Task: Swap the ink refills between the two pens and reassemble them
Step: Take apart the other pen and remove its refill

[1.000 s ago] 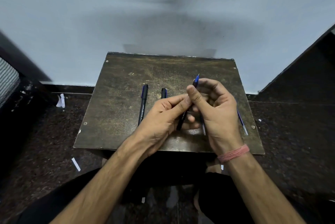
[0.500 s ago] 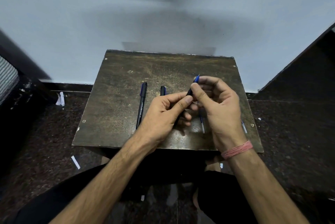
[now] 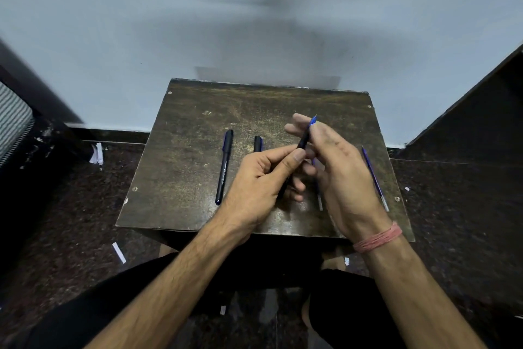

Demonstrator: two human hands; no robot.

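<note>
A small dark wooden table [image 3: 184,167] carries the pen parts. Above its middle I hold a black pen barrel [image 3: 303,141] tilted up to the right, its blue tip section sticking out past my fingers. My left hand [image 3: 263,179] grips the lower barrel. My right hand [image 3: 339,176] pinches the upper end near the tip, its other fingers spread. A capped black pen [image 3: 224,167] lies left of my hands. A black cap [image 3: 257,144] lies beside it, partly hidden. One blue refill [image 3: 375,179] lies at the right; another thin refill [image 3: 319,198] shows under my right hand.
The table stands against a pale wall, on a dark speckled floor with scraps of white paper [image 3: 97,154]. A dark slanted panel [image 3: 467,111] rises at the right. A striped object [image 3: 12,119] sits at the far left. My knees are under the table's near edge.
My right hand has shifted its grip up toward the blue tip and spread its fingers. The barrel stays in my left hand. The right-hand refill on the table is more exposed.
</note>
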